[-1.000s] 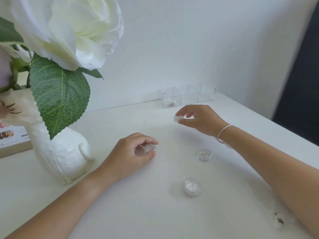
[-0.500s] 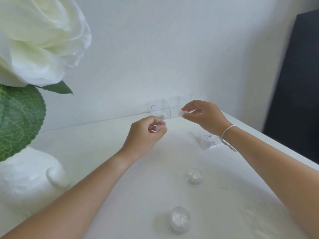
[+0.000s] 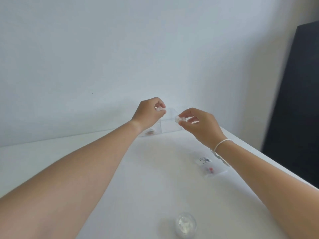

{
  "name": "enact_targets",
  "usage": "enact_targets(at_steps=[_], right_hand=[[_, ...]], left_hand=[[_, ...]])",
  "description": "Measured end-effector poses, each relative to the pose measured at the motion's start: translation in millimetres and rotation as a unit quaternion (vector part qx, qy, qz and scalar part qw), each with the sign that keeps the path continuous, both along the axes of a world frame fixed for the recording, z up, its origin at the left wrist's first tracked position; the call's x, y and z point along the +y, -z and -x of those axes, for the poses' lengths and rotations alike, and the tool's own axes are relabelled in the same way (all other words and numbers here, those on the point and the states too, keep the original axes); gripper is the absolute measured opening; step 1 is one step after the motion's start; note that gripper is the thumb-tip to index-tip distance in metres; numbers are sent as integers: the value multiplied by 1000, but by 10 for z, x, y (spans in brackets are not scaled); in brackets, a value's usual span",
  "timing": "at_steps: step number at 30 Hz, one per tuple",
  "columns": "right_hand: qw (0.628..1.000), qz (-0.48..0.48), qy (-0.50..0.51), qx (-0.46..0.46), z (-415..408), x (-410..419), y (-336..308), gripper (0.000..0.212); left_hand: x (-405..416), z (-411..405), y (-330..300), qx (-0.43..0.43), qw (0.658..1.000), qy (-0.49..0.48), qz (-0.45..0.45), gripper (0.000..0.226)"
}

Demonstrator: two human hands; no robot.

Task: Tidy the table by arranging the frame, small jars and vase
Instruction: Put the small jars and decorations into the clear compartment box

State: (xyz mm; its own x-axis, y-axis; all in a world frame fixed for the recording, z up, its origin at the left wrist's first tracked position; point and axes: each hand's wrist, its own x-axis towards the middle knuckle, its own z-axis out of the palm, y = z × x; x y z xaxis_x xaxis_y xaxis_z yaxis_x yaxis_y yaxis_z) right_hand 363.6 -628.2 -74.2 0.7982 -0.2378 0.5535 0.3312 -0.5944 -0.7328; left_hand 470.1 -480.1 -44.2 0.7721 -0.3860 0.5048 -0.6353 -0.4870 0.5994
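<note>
White table (image 3: 155,178) against a pale wall. Left hand (image 3: 148,114) pinched one small jar (image 3: 159,109); right hand (image 3: 198,123) pinched another jar (image 3: 179,119), both above the clear organiser (image 3: 170,125). Risk: an off-centre release could clip a thin divider and send a jar rolling.

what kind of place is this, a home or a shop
Probably a home desk or craft corner, though a shop can't be ruled out: a plain white table against a bare wall, a clear box at the back, and a small jar.
</note>
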Motion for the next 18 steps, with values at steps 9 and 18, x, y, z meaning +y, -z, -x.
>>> enact_targets(at_steps=[9, 18], right_hand=[[998, 60, 22, -18, -37, -78, 216, 14], [998, 50, 29, -17, -54, -74, 256, 14]], left_hand=[[-270, -341, -40, 18, 984, -19, -175, 8], [-363, -480, -154, 50, 939, -59, -335, 20]])
